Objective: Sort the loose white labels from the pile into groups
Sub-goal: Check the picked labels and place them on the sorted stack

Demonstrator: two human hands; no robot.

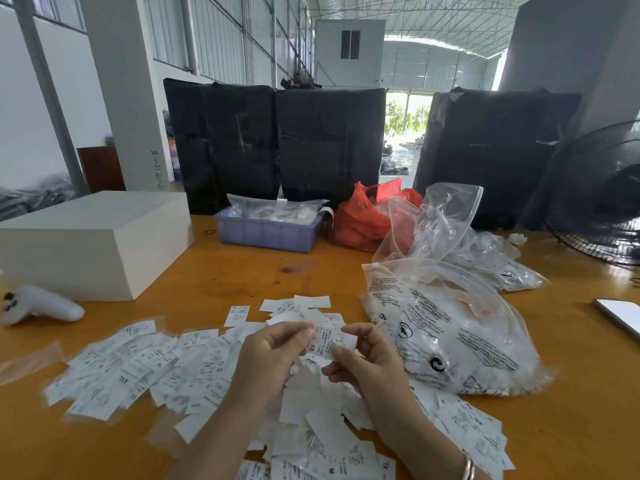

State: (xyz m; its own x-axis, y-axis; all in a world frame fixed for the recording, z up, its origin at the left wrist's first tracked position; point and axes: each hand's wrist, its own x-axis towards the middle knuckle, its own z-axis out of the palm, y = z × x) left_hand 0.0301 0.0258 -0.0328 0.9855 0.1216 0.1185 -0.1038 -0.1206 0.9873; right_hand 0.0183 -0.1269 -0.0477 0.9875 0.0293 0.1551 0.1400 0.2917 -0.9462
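Note:
A wide pile of loose white labels (145,368) with printed size marks covers the orange table (235,271) in front of me. Both hands are raised just above the pile's middle. My left hand (273,355) and my right hand (367,358) together pinch one white label (330,339) marked XS, each at one end. More labels (471,431) lie to the lower right and under my wrists. A few separate labels (294,304) lie just beyond my hands.
A clear printed plastic bag (460,337) lies right of my hands, with more bags behind it. A purple bin (266,232), a red bag (363,216), a white box (90,244), a white controller (41,306), a phone (620,315) and a black fan (599,199) stand around.

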